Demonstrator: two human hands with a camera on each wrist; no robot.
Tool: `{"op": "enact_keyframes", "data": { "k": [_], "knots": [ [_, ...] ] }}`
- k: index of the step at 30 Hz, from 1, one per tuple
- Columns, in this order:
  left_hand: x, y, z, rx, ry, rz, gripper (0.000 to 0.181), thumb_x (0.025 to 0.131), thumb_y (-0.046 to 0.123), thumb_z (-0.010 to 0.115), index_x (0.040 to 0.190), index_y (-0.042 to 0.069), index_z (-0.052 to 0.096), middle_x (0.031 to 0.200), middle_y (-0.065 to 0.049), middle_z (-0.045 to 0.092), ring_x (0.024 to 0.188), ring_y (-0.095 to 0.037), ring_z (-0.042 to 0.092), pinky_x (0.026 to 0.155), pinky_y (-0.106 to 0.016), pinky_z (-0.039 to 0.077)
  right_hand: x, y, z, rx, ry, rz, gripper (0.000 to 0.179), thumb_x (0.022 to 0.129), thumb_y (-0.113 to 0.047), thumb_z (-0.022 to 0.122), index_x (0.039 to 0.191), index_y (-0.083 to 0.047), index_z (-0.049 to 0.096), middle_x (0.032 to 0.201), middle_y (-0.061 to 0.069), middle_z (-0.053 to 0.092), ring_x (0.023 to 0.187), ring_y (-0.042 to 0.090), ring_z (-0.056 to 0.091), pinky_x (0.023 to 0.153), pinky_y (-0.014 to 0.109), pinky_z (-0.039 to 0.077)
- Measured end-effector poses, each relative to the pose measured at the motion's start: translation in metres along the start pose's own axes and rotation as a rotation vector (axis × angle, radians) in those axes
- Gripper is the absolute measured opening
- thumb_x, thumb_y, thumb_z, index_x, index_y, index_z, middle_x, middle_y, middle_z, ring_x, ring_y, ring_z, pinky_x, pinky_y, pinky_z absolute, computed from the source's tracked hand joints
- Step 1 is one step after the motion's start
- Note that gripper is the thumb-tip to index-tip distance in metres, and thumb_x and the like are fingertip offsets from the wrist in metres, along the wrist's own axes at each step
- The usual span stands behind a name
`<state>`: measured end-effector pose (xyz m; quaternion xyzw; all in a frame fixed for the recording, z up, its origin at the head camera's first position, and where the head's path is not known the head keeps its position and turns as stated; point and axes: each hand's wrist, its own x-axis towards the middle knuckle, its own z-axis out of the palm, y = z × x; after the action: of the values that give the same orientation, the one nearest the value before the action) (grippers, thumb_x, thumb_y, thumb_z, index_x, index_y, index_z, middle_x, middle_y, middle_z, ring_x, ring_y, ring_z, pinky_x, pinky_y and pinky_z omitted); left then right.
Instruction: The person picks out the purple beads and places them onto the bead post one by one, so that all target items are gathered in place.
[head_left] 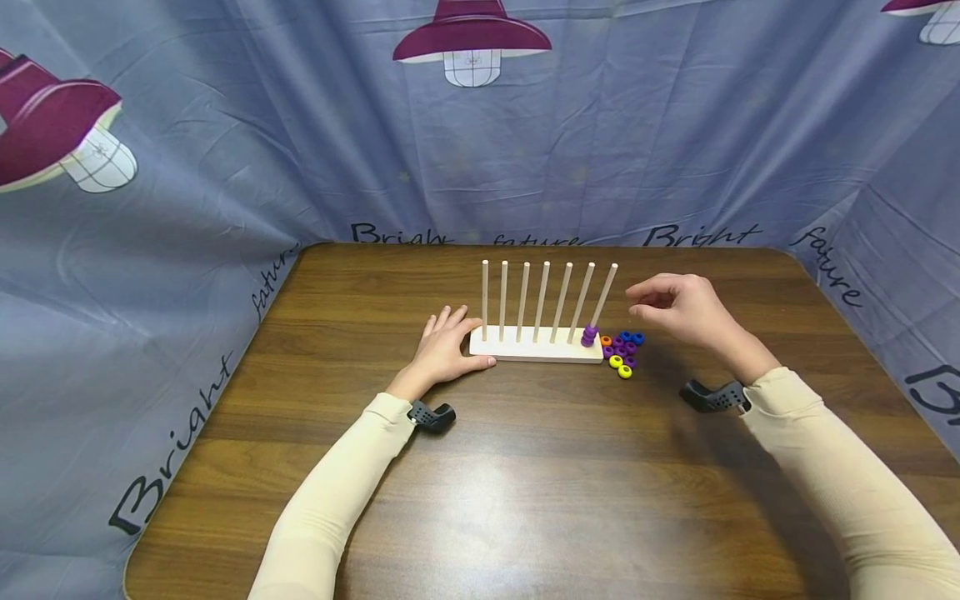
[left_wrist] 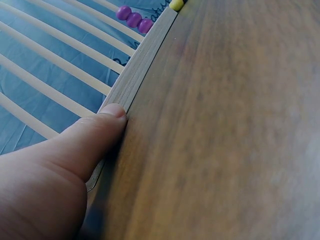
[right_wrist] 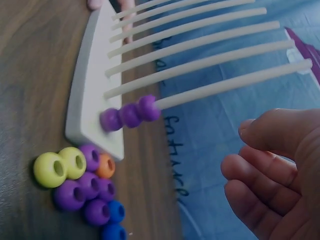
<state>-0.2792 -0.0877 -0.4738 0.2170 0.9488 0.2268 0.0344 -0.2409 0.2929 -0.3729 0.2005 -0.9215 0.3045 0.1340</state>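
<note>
A pale wooden peg stand [head_left: 536, 353] with several upright rods is on the table. Three purple beads [right_wrist: 131, 115] are stacked at the bottom of its rightmost rod. My left hand [head_left: 442, 350] grips the stand's left end, with the thumb [left_wrist: 102, 131] along the front edge and the other fingers behind. Right of the stand, my right hand [head_left: 686, 308] is raised in the air, fingers loosely bent and nothing between them. Below it, against the stand's right end, lie loose beads: yellow beads [right_wrist: 50, 170], purple beads [right_wrist: 70, 195], blue beads [right_wrist: 114, 232] and an orange bead [right_wrist: 106, 166].
The brown wooden table [head_left: 480, 483] extends around the stand, with a glossy reflection near the front. Blue curtains [head_left: 600, 150] printed with lamps and lettering hang behind it and at both sides. A black wrist mount [head_left: 432, 416] sits on the left forearm, another [head_left: 712, 396] on the right.
</note>
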Motion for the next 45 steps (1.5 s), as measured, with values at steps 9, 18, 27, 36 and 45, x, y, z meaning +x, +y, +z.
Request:
{"op": "enact_keyframes", "data": {
  "k": [9,18,27,36,45],
  "knots": [
    [0.000,-0.001,0.000,-0.005,-0.003,0.000,0.080,0.083,0.058,0.074,0.149,0.019,0.051,0.168,-0.016,0.029,0.159,-0.041,0.014,0.130,-0.058,0.008,-0.015,0.015,0.010,-0.007,-0.040,0.097,0.023,0.087,-0.009,0.077,0.108,-0.001,0.077,0.100,0.018,0.077,0.076,-0.017,0.056,0.067,0.003,0.046],
    [0.001,-0.001,0.001,-0.001,0.000,0.002,0.080,0.083,0.058,0.074,0.149,0.019,0.052,0.168,-0.015,0.030,0.159,-0.041,0.015,0.130,-0.058,0.008,-0.027,0.033,0.026,-0.016,-0.034,0.107,0.023,0.084,-0.005,0.079,0.107,0.001,0.077,0.098,0.019,0.078,0.074,-0.015,0.056,0.065,0.004,0.046],
    [0.001,-0.001,0.001,0.000,-0.003,0.003,0.081,0.083,0.059,0.074,0.150,0.019,0.051,0.168,-0.015,0.029,0.159,-0.041,0.015,0.130,-0.058,0.008,-0.038,0.043,0.039,-0.056,-0.079,0.117,0.024,0.083,-0.009,0.080,0.106,-0.001,0.078,0.093,0.016,0.077,0.072,-0.002,0.059,0.063,0.017,0.050],
    [0.001,-0.001,0.001,-0.003,-0.004,0.006,0.081,0.083,0.060,0.074,0.150,0.019,0.051,0.168,-0.015,0.029,0.159,-0.041,0.014,0.130,-0.058,0.007,-0.046,0.052,0.047,-0.021,-0.069,0.129,0.024,0.083,-0.008,0.080,0.105,0.001,0.077,0.092,0.018,0.077,0.070,-0.010,0.057,0.062,0.013,0.048],
    [0.001,-0.002,0.002,-0.011,-0.003,0.004,0.082,0.083,0.059,0.074,0.150,0.019,0.051,0.168,-0.016,0.029,0.159,-0.041,0.014,0.129,-0.058,0.007,-0.050,0.056,0.052,-0.009,-0.025,0.124,0.022,0.083,-0.006,0.080,0.104,-0.001,0.078,0.093,0.018,0.077,0.072,-0.012,0.056,0.063,0.010,0.047]
  ]
}}
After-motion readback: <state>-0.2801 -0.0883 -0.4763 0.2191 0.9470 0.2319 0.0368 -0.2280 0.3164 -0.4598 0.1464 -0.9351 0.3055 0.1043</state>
